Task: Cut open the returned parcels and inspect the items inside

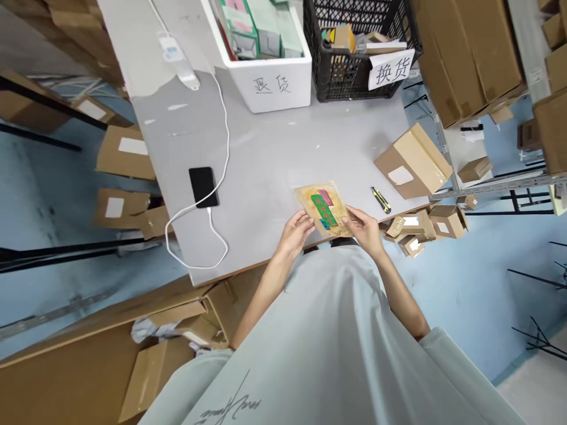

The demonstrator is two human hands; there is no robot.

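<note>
While packet (325, 209) between fingers (305, 224), "退货" tub (281, 100).

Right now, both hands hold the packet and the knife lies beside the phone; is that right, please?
Not quite: the head view shows the knife beside the cardboard box on the table, not the phone. The left hand and right hand do hold the packet.

Two hands (292, 235) (367, 232), one packet (325, 208), one knife (381, 200), one phone (201, 182) show.
</note>
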